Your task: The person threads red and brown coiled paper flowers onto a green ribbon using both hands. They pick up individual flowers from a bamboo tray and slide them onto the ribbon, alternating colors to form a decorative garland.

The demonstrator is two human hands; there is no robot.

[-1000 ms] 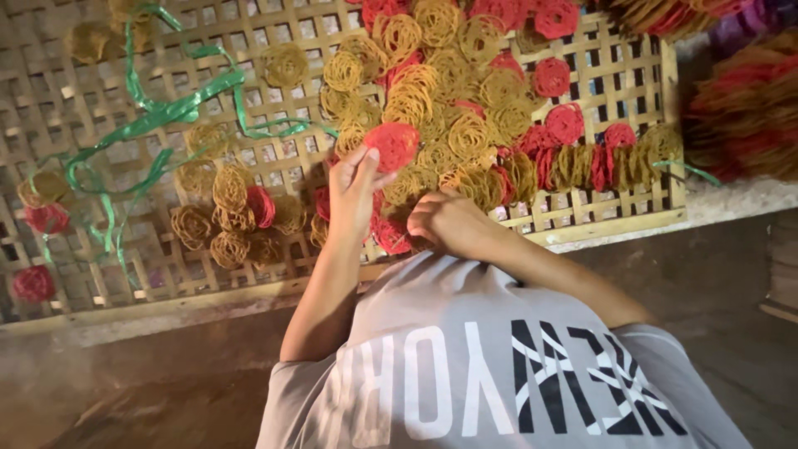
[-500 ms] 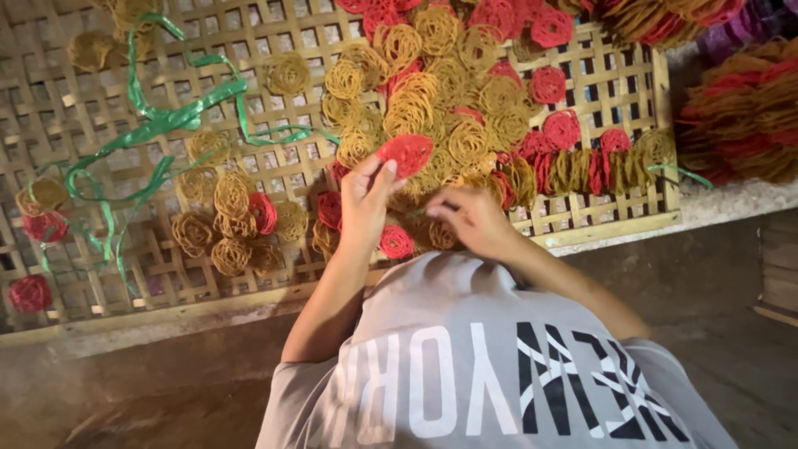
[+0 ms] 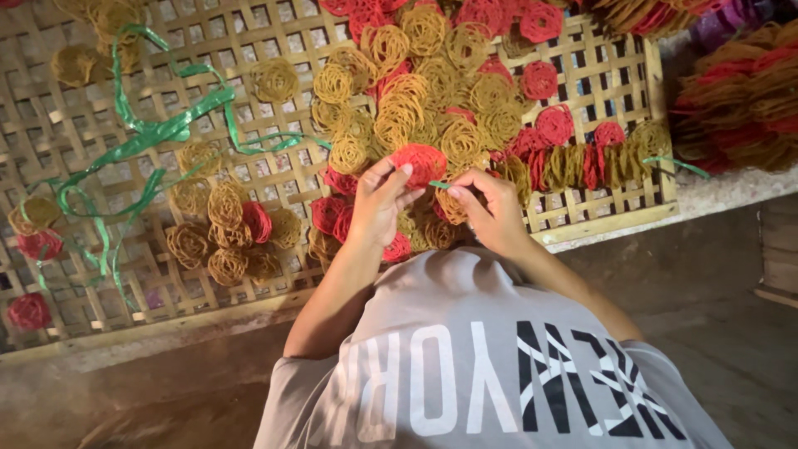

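Fingers of our left hand (image 3: 378, 204) pinch the flat red coil (image 3: 418, 163) at its 8 o'clock edge, while our right hand (image 3: 490, 208), at the coil's 4 o'clock, nips the green strip (image 3: 439, 185) pointing at 10 o'clock.

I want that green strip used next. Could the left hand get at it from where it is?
Probably not freely: the left hand is holding a red coil. The green strip lies uncovered on the woven tray, farther left.
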